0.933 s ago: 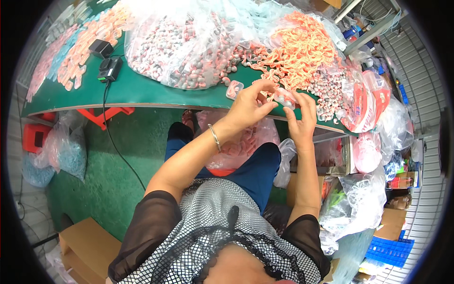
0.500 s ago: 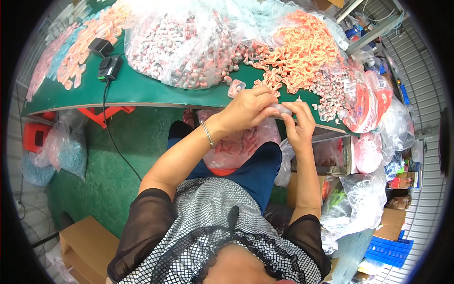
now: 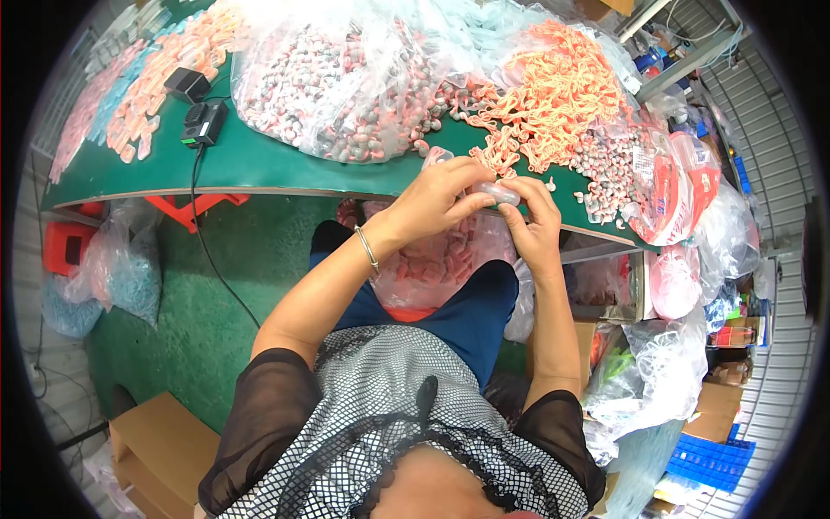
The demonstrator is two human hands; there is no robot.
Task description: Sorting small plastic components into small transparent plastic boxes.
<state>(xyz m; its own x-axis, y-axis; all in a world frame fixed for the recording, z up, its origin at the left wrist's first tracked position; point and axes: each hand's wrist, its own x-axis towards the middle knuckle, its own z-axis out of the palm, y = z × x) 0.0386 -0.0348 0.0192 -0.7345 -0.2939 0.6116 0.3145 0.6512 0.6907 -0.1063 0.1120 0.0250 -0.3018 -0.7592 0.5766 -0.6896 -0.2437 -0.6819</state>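
Between both hands, at the table's front edge, is a small translucent pinkish plastic case (image 3: 499, 193), its far end partly covered by fingers. My left hand (image 3: 439, 197) pinches it from the left, a bracelet round the wrist. From the right, the thumb and fingers of my right hand (image 3: 534, 218) are closed on its other end. Just beyond the left knuckles lies another pink translucent case (image 3: 437, 156). Past the fingers spreads a heap of orange looped cords (image 3: 575, 91). Small pink-and-grey round pieces (image 3: 608, 169) lie in a pile right of it.
A big clear bag (image 3: 324, 99) of pink-and-grey pieces sits on the green table (image 3: 268, 169). Flat orange cases (image 3: 143, 108) and two black devices (image 3: 202, 125) are left, a cable hanging down. A red-and-white bag (image 3: 681, 195) stands right; a cardboard box (image 3: 164, 450) is on the floor.
Both hands have come slightly lower and nearer my body with the case. More of the case now shows between the fingers.
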